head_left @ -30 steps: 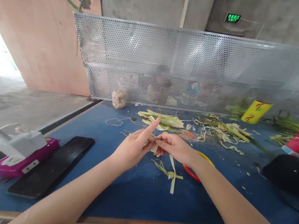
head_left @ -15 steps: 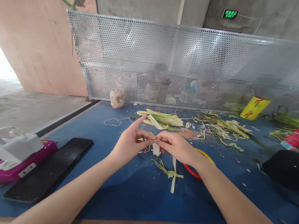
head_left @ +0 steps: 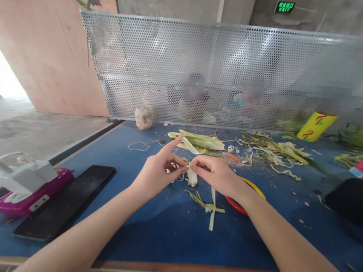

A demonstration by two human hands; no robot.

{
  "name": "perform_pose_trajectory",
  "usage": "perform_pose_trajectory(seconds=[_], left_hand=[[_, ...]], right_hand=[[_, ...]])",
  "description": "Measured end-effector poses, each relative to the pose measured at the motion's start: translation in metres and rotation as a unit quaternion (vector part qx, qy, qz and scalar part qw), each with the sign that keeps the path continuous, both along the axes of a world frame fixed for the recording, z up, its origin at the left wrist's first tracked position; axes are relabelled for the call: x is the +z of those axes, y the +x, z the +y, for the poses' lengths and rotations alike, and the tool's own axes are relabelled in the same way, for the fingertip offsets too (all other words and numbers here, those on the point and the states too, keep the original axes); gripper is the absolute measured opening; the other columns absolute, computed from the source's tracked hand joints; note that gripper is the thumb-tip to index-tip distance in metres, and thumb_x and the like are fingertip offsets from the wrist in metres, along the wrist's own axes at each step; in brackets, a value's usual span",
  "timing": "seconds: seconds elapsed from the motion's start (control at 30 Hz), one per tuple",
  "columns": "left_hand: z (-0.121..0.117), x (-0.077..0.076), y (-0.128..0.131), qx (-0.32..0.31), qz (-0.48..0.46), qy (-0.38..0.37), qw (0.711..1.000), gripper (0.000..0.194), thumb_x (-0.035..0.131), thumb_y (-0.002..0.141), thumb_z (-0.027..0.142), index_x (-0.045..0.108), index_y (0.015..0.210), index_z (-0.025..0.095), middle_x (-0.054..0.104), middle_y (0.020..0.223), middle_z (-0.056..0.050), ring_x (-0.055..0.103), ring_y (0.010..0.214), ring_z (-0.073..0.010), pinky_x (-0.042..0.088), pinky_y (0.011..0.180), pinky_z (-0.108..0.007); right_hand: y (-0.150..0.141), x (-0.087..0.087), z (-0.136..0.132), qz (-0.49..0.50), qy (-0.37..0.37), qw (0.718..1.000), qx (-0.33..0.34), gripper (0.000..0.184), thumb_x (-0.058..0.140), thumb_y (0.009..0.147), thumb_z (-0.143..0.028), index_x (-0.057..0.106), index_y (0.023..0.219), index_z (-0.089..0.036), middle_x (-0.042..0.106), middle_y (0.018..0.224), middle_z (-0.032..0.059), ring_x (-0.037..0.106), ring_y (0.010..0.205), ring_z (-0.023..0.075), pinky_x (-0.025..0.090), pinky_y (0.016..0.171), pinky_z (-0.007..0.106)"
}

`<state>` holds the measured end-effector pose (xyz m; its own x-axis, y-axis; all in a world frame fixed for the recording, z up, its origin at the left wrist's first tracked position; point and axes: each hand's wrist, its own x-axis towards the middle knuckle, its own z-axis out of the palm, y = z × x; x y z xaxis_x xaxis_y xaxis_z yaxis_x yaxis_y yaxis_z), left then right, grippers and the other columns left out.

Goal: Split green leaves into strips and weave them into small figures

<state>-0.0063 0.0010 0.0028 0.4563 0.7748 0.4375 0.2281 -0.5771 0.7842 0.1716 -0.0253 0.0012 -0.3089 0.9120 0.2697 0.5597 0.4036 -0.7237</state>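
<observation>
My left hand [head_left: 155, 170] and my right hand [head_left: 219, 174] meet over the middle of the blue table. Thumbs and fingertips of both pinch a pale leaf strip [head_left: 193, 178], whose wider end hangs below the fingers; its gripped end is mostly hidden. The left index finger points up and away from the pinch. Just below the hands lies a knotted leaf piece [head_left: 212, 208] with crossing strips and thin green ends. A stack of pale green leaves [head_left: 205, 142] is behind the fingertips. Beside my right forearm is a red and yellow ring [head_left: 238, 205], partly covered by it.
At left lie a black phone [head_left: 65, 204] and a purple power strip [head_left: 34, 194] with a white plug. Leaf scraps [head_left: 279, 156], a yellow roll [head_left: 317, 127] and a black object [head_left: 353, 199] sit to the right. A perforated metal screen [head_left: 176, 58] stands behind, people beyond it.
Both hands still pinch the leaf strip, and its hanging end has turned slightly. The whole view has shifted a little; the things on the table look unmoved.
</observation>
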Motion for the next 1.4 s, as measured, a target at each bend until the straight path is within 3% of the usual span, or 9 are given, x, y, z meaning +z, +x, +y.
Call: perform_pose_trajectory(seconds=[0.1, 0.2, 0.33, 0.53, 0.77, 1.0, 1.17, 1.27, 1.4], left_hand=[[-0.0016, -0.0013, -0.0018, 0.018, 0.072, 0.105, 0.992, 0.068, 0.057, 0.075, 0.020, 0.027, 0.135, 0.023, 0.069, 0.084, 0.000, 0.060, 0.062, -0.0091, 0.051, 0.066, -0.023], [-0.0032, -0.0023, -0.0012, 0.036, 0.096, 0.149, 0.983, 0.067, 0.056, 0.076, 0.021, 0.025, 0.136, 0.025, 0.069, 0.084, 0.002, 0.060, 0.058, -0.0078, 0.051, 0.064, -0.022], [-0.0050, -0.0018, 0.0004, 0.042, 0.086, 0.151, 0.984, 0.068, 0.057, 0.077, 0.024, 0.024, 0.136, 0.023, 0.069, 0.082, 0.002, 0.060, 0.056, -0.0078, 0.051, 0.061, -0.020], [-0.0072, -0.0009, 0.0014, 0.056, 0.086, 0.150, 0.983, 0.066, 0.057, 0.078, 0.024, 0.025, 0.136, 0.022, 0.070, 0.083, 0.000, 0.062, 0.060, -0.0110, 0.051, 0.065, -0.025], [-0.0074, -0.0015, 0.0007, 0.054, 0.079, 0.195, 0.976, 0.065, 0.053, 0.080, 0.020, 0.021, 0.137, 0.021, 0.069, 0.081, -0.001, 0.062, 0.066, -0.0117, 0.051, 0.068, -0.024], [-0.0079, -0.0031, 0.0005, 0.037, 0.074, 0.271, 0.959, 0.077, 0.052, 0.081, 0.016, 0.003, 0.140, 0.021, 0.065, 0.071, 0.002, 0.059, 0.062, -0.0122, 0.051, 0.060, -0.023], [-0.0033, -0.0068, -0.0002, 0.026, 0.117, 0.426, 0.897, 0.075, 0.048, 0.083, 0.011, 0.003, 0.140, 0.023, 0.067, 0.083, -0.001, 0.061, 0.078, -0.0152, 0.050, 0.075, -0.029], [-0.0035, -0.0045, -0.0012, 0.033, 0.173, 0.468, 0.866, 0.069, 0.044, 0.084, 0.011, 0.004, 0.140, 0.023, 0.066, 0.092, -0.005, 0.061, 0.083, -0.0171, 0.051, 0.074, -0.030], [-0.0069, 0.0002, -0.0010, 0.014, 0.150, 0.434, 0.888, 0.068, 0.045, 0.084, 0.012, 0.007, 0.140, 0.023, 0.066, 0.095, -0.005, 0.062, 0.087, -0.0176, 0.051, 0.077, -0.032]], right_hand=[[0.0008, -0.0016, 0.0014, -0.024, 0.008, 1.000, -0.008, 0.020, 0.040, 0.086, -0.032, 0.052, 0.074, -0.021, 0.058, 0.068, 0.0001, 0.050, 0.063, 0.0125, 0.038, 0.060, 0.026], [0.0017, -0.0015, 0.0017, -0.055, 0.018, 0.998, -0.013, 0.023, 0.039, 0.087, -0.033, 0.052, 0.073, -0.021, 0.056, 0.066, -0.0005, 0.048, 0.060, 0.0120, 0.037, 0.059, 0.026], [0.0028, -0.0006, 0.0009, -0.099, 0.029, 0.994, -0.021, 0.025, 0.037, 0.088, -0.034, 0.054, 0.076, -0.022, 0.054, 0.063, -0.0005, 0.047, 0.063, 0.0139, 0.036, 0.059, 0.027], [0.0030, 0.0014, 0.0004, -0.139, 0.083, 0.987, -0.017, 0.027, 0.035, 0.090, -0.032, 0.057, 0.077, -0.023, 0.059, 0.066, 0.0003, 0.048, 0.071, 0.0171, 0.032, 0.080, 0.039], [0.0016, 0.0041, -0.0003, -0.103, 0.061, 0.993, 0.021, 0.030, 0.034, 0.092, -0.029, 0.053, 0.069, -0.022, 0.063, 0.066, -0.0011, 0.052, 0.064, 0.0135, 0.028, 0.088, 0.041], [0.0005, 0.0014, -0.0007, 0.027, -0.034, 0.997, 0.056, 0.035, 0.035, 0.089, -0.041, 0.056, 0.069, -0.021, 0.063, 0.070, 0.0028, 0.057, 0.066, 0.0150, 0.042, 0.068, 0.031], [-0.0026, 0.0037, -0.0006, 0.128, -0.097, 0.982, 0.101, 0.029, 0.041, 0.088, -0.041, 0.056, 0.074, -0.020, 0.062, 0.067, 0.0015, 0.060, 0.066, 0.0145, 0.045, 0.069, 0.030], [-0.0025, 0.0054, -0.0006, 0.158, -0.094, 0.976, 0.118, 0.031, 0.042, 0.087, -0.042, 0.056, 0.069, -0.020, 0.062, 0.068, 0.0014, 0.060, 0.067, 0.0148, 0.044, 0.072, 0.031], [-0.0009, 0.0063, -0.0006, 0.155, -0.089, 0.976, 0.126, 0.027, 0.042, 0.088, -0.039, 0.056, 0.073, -0.021, 0.063, 0.072, 0.0013, 0.059, 0.071, 0.0149, 0.043, 0.073, 0.030]])
